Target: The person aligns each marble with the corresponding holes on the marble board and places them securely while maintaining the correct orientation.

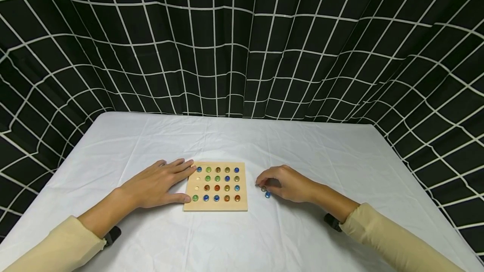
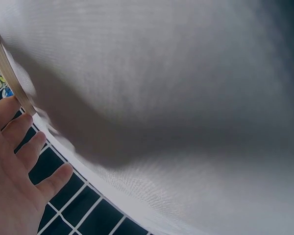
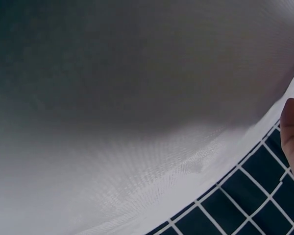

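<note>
A light wooden board [image 1: 215,207] lies on the table, with rows of coloured glass marbles in its hollows. Two hollows in the leftmost column hold no marble. My left hand [image 1: 160,181] rests at the board's left side, fingers spread, fingertips on its upper left corner and thumb at the lower left edge. In the left wrist view, the left hand's fingers [image 2: 29,152] touch the board's edge [image 2: 10,73]. Right of the board, my right hand [image 1: 289,184] bends its fingers down over a brownish marble [image 1: 263,188]; whether they pinch it is unclear. A blue marble [image 1: 267,194] lies beside its thumb.
A white cloth [image 1: 159,234] with light creases covers the table. Behind the table and along both sides hangs a black curtain [image 1: 227,62] with a white grid. Each wrist wears a dark device, partly hidden by a beige sleeve [image 1: 393,234].
</note>
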{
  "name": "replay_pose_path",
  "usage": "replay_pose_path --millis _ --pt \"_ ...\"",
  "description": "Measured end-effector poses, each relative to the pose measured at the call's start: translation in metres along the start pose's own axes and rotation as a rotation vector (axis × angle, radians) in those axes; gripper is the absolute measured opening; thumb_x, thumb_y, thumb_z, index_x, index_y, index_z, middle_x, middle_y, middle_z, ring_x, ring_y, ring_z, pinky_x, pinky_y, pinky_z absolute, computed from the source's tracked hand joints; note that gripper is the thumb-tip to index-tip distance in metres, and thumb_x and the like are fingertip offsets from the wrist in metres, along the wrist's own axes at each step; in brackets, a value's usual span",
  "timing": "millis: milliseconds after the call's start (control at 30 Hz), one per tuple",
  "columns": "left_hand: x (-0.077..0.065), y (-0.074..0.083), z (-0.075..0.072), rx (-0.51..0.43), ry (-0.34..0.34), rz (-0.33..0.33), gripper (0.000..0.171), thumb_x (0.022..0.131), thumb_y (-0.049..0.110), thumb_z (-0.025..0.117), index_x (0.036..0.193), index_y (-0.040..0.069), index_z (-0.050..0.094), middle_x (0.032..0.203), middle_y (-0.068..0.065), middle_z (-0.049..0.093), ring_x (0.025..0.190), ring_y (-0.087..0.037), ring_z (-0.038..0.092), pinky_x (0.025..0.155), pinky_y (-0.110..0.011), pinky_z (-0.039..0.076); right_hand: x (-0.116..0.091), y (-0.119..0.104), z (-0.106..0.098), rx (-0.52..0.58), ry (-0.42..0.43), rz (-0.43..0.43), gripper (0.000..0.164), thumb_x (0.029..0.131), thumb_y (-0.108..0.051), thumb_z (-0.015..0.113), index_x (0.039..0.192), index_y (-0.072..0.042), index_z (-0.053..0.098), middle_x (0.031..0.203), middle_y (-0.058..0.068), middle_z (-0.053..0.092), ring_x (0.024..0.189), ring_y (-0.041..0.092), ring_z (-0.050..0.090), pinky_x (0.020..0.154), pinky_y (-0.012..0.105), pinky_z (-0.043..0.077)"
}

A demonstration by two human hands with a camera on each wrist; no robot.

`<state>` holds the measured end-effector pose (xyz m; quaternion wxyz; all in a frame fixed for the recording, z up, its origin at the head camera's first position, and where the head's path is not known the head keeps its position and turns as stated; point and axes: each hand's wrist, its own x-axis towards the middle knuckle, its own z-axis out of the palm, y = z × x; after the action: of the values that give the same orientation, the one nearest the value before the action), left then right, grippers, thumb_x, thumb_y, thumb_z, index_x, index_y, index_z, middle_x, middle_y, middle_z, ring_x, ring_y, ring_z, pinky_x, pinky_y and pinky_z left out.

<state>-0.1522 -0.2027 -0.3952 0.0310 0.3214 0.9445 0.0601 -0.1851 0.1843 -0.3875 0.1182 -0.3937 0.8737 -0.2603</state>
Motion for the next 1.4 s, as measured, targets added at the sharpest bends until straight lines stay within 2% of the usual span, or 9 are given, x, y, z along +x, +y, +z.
replay_pose_path --millis 267,600,933,1400 --pt "0.0 0.0 0.0 -0.003 -0.004 0.004 0.088 0.091 0.076 0.041 0.156 0.017 0.036 0.159 -0.005 0.036 0.144 -0.032 0.035 0.107 -0.06 0.034 0.008 -0.003 0.0 -0.001 0.037 -0.018 0.026 0.087 0.001 0.074 0.11 -0.01 0.073 0.1 -0.006 0.071 0.092 0.005 0.064 0.085 0.028 0.054" --pt "-0.001 0.0 0.0 -0.003 -0.005 0.001 0.088 0.091 0.076 0.042 0.156 0.018 0.035 0.159 -0.004 0.036 0.144 -0.031 0.035 0.107 -0.06 0.034 0.029 -0.015 0.004 0.022 0.064 -0.056 0.026 0.087 0.001 0.073 0.112 -0.007 0.071 0.101 -0.003 0.071 0.093 0.008 0.064 0.085 0.032 0.054" --pt "-0.001 -0.001 0.001 -0.002 0.001 0.005 0.088 0.091 0.076 0.042 0.156 0.017 0.036 0.158 -0.004 0.037 0.144 -0.031 0.035 0.107 -0.058 0.035 0.05 -0.029 0.013 0.038 0.058 -0.135 0.026 0.088 0.002 0.073 0.112 -0.006 0.071 0.099 -0.001 0.07 0.091 0.008 0.062 0.084 0.029 0.053" --pt "-0.001 -0.001 0.001 -0.005 -0.006 0.004 0.088 0.091 0.076 0.041 0.156 0.017 0.035 0.159 -0.003 0.036 0.145 -0.03 0.034 0.108 -0.059 0.034 0.066 -0.047 0.016 -0.013 0.041 -0.14 0.023 0.088 -0.001 0.073 0.11 -0.008 0.071 0.099 -0.001 0.07 0.09 0.011 0.063 0.084 0.029 0.053"
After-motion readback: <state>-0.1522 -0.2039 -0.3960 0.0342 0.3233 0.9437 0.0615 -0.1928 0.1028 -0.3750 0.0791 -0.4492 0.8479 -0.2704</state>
